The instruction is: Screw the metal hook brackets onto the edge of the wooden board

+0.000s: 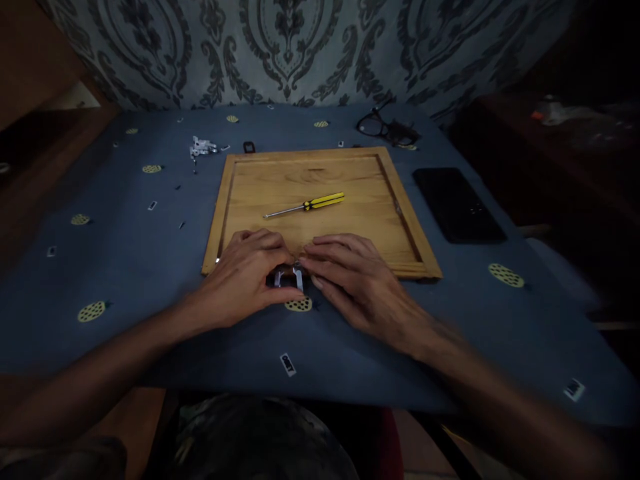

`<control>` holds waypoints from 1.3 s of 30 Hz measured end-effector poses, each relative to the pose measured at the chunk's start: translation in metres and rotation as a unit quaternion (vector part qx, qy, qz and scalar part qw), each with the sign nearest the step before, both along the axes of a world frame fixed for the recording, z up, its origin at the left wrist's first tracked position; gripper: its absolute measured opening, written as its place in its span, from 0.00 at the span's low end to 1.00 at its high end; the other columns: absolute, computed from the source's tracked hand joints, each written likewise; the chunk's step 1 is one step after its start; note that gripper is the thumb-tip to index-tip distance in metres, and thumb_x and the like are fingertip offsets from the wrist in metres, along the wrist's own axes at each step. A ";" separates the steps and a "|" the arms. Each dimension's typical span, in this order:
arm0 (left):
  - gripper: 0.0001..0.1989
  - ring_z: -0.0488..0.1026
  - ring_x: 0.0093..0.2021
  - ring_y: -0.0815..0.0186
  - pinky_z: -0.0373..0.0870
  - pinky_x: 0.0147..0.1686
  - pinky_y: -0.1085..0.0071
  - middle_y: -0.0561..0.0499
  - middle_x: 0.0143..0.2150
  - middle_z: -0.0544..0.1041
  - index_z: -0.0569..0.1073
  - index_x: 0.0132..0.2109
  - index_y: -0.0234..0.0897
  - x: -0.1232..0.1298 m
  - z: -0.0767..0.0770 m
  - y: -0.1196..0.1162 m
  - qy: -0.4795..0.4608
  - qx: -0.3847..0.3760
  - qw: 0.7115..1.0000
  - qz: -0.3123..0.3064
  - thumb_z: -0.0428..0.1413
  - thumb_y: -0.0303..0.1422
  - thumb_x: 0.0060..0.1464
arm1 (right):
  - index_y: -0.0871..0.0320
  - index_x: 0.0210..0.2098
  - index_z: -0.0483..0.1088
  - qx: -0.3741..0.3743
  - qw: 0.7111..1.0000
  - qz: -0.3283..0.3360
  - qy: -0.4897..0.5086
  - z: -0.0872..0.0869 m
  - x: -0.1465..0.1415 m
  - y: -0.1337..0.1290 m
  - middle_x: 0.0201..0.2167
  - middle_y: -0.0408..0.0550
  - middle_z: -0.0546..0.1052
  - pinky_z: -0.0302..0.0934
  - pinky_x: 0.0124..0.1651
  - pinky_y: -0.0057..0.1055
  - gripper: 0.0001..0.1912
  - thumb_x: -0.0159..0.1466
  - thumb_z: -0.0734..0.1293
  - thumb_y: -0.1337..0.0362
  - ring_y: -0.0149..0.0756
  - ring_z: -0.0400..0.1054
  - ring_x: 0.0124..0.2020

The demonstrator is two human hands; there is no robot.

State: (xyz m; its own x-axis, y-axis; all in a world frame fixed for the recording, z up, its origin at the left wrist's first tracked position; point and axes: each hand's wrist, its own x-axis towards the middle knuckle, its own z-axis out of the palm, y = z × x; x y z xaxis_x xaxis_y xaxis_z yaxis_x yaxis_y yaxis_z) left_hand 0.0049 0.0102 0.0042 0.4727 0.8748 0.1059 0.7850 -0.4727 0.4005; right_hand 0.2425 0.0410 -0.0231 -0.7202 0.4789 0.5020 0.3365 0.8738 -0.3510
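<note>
A small silvery, fork-shaped metal part (pixel 299 279) sits at the near edge of a framed wooden board (pixel 310 156). My left hand (pixel 250 270) is curled around its left side, thumb along the near side and fingers on the board's edge. From the right, my right hand (pixel 355 277) touches the far end of the part with its fingertips, fingers pressed together. The fingertips hide part of the piece. Beyond both hands, a yellow and black screwdriver (pixel 324 201) lies on the board, its tip pointing left.
Silvery metal pieces (pixel 203 147) and a small dark square piece (pixel 249 147) lie behind the board at the left. Glasses (pixel 373 125) rest at the back right. A black phone-like slab (pixel 459 205) lies right of the board, on the blue cloth (pixel 150 267).
</note>
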 end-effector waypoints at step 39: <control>0.17 0.76 0.52 0.53 0.67 0.54 0.56 0.48 0.46 0.81 0.81 0.47 0.38 0.001 0.003 0.001 0.006 -0.008 1.000 0.001 0.69 0.45 0.59 | 0.57 0.56 0.78 -0.013 1.000 -0.007 -0.015 -0.003 -0.002 0.002 0.54 0.57 0.82 0.72 0.61 0.55 0.16 0.73 0.63 0.65 0.51 0.74 0.60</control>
